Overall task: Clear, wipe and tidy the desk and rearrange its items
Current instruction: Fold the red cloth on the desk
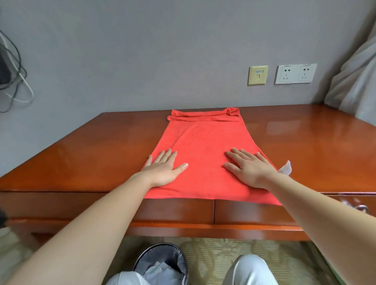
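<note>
Red cloth (202, 142): spread flat at the middle of the desk (300, 138). Its long axis runs from the near edge straight away to the wall (180, 57), and its far end is bunched.
Left hand (162, 168): flat, fingers spread, pressing the cloth's near left part.
Right hand (251, 168): likewise, near right part.
Both hands are equally near; the cloth's length lies ahead of them.

This looks like a hotel-style guest room or bedroom. A glossy wooden tabletop (310, 138) with drawers (174, 211) stands against a grey wall (158, 47). A double power socket (295, 73) and a data port (258, 75) sit right of centre. Patterned carpet (218, 248) and a lined waste bin (161, 264) show at the bottom, and grey fabric (359, 83) hangs at the right edge.
</note>
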Demonstrator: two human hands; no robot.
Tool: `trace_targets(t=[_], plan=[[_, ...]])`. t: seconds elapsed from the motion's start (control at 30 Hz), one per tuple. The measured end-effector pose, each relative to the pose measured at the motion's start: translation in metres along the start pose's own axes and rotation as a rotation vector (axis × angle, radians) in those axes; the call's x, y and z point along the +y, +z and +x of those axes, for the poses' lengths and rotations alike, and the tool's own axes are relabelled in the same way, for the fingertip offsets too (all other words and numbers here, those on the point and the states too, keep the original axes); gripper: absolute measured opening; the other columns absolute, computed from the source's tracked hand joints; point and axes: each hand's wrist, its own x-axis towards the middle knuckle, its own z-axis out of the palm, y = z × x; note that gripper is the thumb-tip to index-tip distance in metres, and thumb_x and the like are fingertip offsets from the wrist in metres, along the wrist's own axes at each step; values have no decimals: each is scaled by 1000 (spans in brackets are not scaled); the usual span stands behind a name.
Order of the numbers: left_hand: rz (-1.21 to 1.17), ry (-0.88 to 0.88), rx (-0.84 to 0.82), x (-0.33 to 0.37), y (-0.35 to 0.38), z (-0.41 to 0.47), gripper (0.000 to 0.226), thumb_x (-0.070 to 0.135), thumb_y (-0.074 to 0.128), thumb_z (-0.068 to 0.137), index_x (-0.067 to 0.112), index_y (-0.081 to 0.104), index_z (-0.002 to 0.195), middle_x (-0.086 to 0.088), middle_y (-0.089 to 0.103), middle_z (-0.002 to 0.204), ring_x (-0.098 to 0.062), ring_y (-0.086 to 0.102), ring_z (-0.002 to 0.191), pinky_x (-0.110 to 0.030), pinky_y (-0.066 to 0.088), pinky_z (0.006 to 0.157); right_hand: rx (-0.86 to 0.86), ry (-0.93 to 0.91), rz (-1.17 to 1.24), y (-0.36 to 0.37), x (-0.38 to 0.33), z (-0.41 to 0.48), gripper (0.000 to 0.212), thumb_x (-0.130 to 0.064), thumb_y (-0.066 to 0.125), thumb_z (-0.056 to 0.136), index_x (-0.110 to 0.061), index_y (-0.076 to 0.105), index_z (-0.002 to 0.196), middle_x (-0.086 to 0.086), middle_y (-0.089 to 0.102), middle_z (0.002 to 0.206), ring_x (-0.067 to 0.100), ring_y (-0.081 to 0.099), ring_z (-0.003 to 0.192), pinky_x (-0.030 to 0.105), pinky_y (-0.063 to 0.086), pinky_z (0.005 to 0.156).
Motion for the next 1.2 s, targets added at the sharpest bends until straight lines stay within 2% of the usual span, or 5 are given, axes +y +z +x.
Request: trace_targets(t=[0.37,0.7,0.93,1.07,1.2], plan=[[91,253,113,-6,3,-68,95,70,46,89,26,-1,158,3,-2,166,-12,0,152,-33,0,123,137,-46,-1,-5,4,-43,52,-56,36,98,-22,45,137,3,53,136,25,46,129,38,33,103],[500,175,313,7,37,-89,98,28,75,84,21,7,155,-17,21,153,-33,27,143,-40,28,117,172,-51,-244,3,-1,-98,89,-79,49,78,-34,25,151,-9,30,157,19,31,143,49,14,114],[458,195,251,13,15,-105,69,11,56,93,21,19,150,-13,41,139,-36,53,118,-44,49,79,198,-63,-338,2,12,-108,70,-28,61,90,-36,26,150,-3,45,140,29,53,122,41,52,88],[503,127,417,15,11,-118,61,-6,46,90,9,24,145,-13,50,123,-39,60,102,-40,36,64,261,-37,-332,-9,2,-118,46,-8,51,89,-23,42,132,9,44,118,41,62,91,41,48,67],[523,91,469,5,8,-132,32,-3,44,94,9,45,122,-9,55,108,-36,63,94,-38,39,60,305,-34,-442,-17,2,-132,32,-1,41,91,-14,41,120,6,53,115,37,62,102,37,39,68]])
